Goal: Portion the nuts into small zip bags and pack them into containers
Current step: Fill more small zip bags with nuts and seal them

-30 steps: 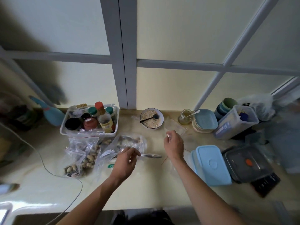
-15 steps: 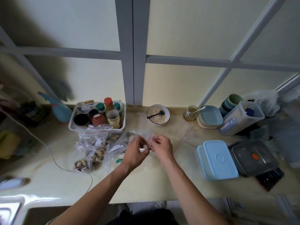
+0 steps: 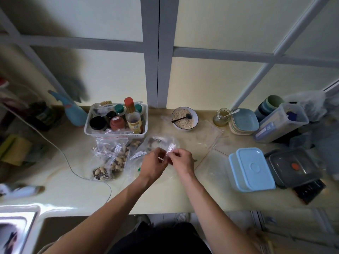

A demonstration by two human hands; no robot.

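Both hands mid-counter: left hand and right hand fingers pinched together on a small clear crinkly zip bag. Lumpy nuts in glossy clear bags just left of them. Light-blue rounded-rectangle lidded container toward the right edge. Counter is glossy pale cream stone; frosted panes in grey frames behind.

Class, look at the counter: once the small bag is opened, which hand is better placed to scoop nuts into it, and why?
Probably the left hand: the nut bags lie on its side. The right hand can hold the small zip bag, which both hands pinch.
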